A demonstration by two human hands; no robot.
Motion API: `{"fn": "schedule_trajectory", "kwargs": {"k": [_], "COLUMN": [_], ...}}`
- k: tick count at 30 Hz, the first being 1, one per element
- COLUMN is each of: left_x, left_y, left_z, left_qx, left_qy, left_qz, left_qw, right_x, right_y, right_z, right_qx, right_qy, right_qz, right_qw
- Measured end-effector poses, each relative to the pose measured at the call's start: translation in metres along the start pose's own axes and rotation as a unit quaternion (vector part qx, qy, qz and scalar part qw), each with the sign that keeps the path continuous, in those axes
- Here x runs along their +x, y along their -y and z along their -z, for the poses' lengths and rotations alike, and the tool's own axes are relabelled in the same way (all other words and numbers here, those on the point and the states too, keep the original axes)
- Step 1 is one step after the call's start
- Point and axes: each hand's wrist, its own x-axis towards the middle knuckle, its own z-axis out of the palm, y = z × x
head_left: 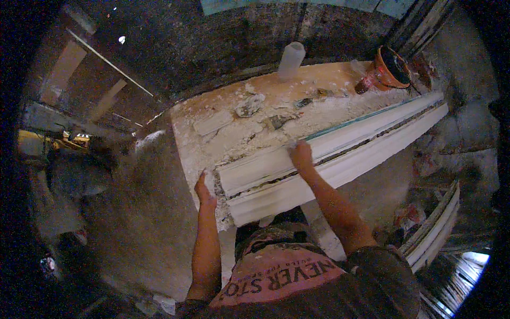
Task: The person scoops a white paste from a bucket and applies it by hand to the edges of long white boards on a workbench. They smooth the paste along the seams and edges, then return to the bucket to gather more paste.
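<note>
Two long white plaster mouldings lie side by side, slanting from lower left to upper right. The far moulding [255, 167] has a greenish line along its back edge; a dark, rough gap parts it from the near moulding [276, 200]. My right hand [302, 156] is closed on top of the far moulding, about a third of the way along. Whatever its fingers hold is too small and blurred to name. Beside the mouldings' left end, my left hand [204, 192] is upright with fingers stretched out; a pale patch next to it is unclear.
Behind the mouldings, white powder and crumbled lumps [249, 105] cover a tan table [187, 109]. An orange bucket [383, 74] lies tipped at the back right, near a translucent white container [291, 57]. More white moulding strips [438, 228] lean at the lower right.
</note>
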Motion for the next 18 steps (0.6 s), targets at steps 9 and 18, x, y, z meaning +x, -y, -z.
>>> {"fn": "schedule_trajectory", "kwargs": {"k": [9, 18], "left_x": [0.025, 0.070], "left_y": [0.004, -0.016], "left_z": [0.010, 0.105], "left_qx": [0.033, -0.217], "left_qy": [0.109, 0.202], "left_qz": [-0.008, 0.088], "left_qw": [0.993, 0.951], "right_x": [-0.084, -0.157], "right_y": [0.140, 0.261], "right_z": [-0.121, -0.125], "right_qx": [0.027, 0.046], "right_qy": [0.071, 0.136], "right_qz": [0.155, 0.305], "right_qw": [0.985, 0.941]}}
